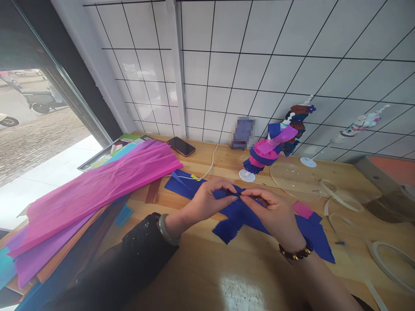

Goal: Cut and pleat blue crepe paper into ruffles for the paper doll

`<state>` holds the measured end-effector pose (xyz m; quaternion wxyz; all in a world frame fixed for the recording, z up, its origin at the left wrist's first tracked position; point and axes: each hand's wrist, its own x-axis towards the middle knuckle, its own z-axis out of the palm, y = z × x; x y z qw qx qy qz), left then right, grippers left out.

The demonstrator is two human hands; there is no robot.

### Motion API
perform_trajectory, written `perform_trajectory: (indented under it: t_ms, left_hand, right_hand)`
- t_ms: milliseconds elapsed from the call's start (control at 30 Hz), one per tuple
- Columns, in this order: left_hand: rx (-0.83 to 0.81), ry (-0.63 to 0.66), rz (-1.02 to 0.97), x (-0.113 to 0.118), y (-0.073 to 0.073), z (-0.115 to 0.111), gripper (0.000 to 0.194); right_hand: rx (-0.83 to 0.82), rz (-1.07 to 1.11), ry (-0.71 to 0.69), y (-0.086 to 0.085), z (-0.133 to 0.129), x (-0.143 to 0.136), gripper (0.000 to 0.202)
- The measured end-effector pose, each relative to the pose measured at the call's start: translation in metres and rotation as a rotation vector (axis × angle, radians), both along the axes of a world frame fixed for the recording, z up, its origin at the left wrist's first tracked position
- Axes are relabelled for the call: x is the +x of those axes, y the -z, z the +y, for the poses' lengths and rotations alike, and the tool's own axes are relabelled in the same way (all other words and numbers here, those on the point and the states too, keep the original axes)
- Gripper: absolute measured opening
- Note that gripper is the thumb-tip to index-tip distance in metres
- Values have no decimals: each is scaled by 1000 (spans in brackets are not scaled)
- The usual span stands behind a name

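Note:
My left hand (207,198) and my right hand (275,211) meet near the middle of the table, each with thumb and forefinger pinched. Between the fingertips is the upper end of a dark blue crepe paper piece (228,229), whose gathered, fringed lower end hangs toward me. Beneath both hands runs a flat dark blue crepe strip (314,239), reaching out to the left and right. A small pink paper piece (303,209) lies on it, right of my right hand. Just behind the hands, a figure wrapped in pink and blue crepe (264,151) stands on a round white base.
Long pink crepe sheets (103,194) lie stacked with other colours at the left. A phone (181,146) and white cable (212,160) are behind. A clear round plastic piece (293,179), tape rings (394,263) and a thin white stand (359,125) are at the right.

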<state>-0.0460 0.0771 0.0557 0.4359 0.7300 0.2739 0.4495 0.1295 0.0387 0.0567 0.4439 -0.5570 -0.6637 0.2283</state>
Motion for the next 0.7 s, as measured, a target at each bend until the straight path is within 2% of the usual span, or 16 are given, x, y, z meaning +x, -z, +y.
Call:
perform_trajectory:
  t_ms: [100,400,567,700]
  left_hand:
    - [-51,15,-18,1,3,0,11]
    - [-152,-58,-61,2,8,4,19]
    - [-136,-124,-70,3,10,5,20]
    - [-61,-151,-21,3,10,5,12]
  right_hand:
    - [-23,-4,-18,3,1,0,16]
    - [14,-41,-3,-2,0,-1,13]
    - [60,-46,-24,-5,0,-1,12]
    - [89,-64,-17,-5,0,0,14]
